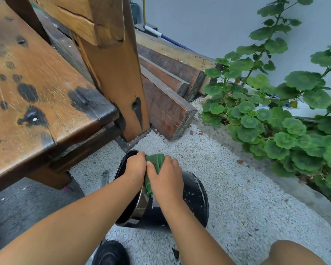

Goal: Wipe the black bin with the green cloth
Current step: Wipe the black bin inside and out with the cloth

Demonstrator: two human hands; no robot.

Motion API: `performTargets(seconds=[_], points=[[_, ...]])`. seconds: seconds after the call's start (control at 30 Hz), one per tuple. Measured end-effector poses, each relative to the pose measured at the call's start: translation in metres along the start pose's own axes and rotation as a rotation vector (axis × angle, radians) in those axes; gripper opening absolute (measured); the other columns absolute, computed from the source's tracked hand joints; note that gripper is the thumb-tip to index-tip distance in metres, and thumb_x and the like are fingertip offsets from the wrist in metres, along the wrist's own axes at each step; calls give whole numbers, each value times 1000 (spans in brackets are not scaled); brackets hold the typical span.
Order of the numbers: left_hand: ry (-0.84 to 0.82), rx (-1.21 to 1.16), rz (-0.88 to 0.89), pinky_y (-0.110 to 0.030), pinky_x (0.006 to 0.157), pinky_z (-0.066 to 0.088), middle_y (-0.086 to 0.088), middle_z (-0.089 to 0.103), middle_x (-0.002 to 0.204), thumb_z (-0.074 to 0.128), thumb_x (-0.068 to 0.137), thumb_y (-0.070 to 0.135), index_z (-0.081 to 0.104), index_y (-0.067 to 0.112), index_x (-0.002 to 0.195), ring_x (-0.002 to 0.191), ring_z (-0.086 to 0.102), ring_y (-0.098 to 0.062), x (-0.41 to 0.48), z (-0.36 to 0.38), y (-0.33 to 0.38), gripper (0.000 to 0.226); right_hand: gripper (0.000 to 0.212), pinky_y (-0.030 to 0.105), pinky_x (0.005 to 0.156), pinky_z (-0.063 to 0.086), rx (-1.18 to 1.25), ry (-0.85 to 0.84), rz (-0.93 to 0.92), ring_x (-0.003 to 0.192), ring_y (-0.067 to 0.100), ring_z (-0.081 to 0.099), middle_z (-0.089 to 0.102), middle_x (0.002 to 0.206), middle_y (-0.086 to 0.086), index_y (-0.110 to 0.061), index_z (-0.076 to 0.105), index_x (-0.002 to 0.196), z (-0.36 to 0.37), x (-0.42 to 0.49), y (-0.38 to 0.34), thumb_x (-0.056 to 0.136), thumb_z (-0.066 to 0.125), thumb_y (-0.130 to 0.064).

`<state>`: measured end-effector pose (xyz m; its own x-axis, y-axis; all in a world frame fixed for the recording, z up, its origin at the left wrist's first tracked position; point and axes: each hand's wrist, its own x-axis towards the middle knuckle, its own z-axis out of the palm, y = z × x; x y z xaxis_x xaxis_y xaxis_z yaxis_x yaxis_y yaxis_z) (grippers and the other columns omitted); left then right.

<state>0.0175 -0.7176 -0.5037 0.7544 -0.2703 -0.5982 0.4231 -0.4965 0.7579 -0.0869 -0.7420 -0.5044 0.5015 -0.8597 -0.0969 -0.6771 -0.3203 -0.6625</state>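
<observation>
On white gravel by a stained wooden bench, the round black metal bin lay sideways; your left hand gripped its rim, your right hand clutched a crumpled green cloth against it.

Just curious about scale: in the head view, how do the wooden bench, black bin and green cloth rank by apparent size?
Largest: wooden bench, also close to the camera.
Then: black bin.
Smallest: green cloth, partly hidden under the right hand.

Green cloth, black bin, white gravel.
</observation>
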Motion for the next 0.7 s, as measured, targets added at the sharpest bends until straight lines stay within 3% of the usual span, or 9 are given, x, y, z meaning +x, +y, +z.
performTargets(seconds=[0.17, 0.43, 0.7], points=[[39, 157, 118, -30, 47, 27, -4, 41, 57, 52, 90, 9, 41, 10, 57, 53, 39, -20, 0, 3, 1, 35, 51, 36, 70, 45, -81, -46, 13, 108, 24, 55, 54, 115, 1, -19, 50, 124, -1, 15, 20, 94, 49, -60], [53, 171, 85, -31, 50, 18, -2, 28, 59, 49, 94, 11, 31, 14, 60, 52, 24, -19, 3, -4, 3, 39, 50, 35, 70, 47, -217, 15, 116, 104, 24, 58, 57, 115, 5, -13, 52, 125, -4, 23, 82, 97, 51, -55], [54, 235, 62, -31, 53, 27, -6, 41, 64, 50, 94, 17, 47, 11, 67, 55, 34, -20, 9, -5, 5, 28, 45, 35, 65, 48, -269, 49, 217, 95, 24, 60, 58, 108, 6, -11, 53, 116, -14, 18, 129, 97, 53, -51]])
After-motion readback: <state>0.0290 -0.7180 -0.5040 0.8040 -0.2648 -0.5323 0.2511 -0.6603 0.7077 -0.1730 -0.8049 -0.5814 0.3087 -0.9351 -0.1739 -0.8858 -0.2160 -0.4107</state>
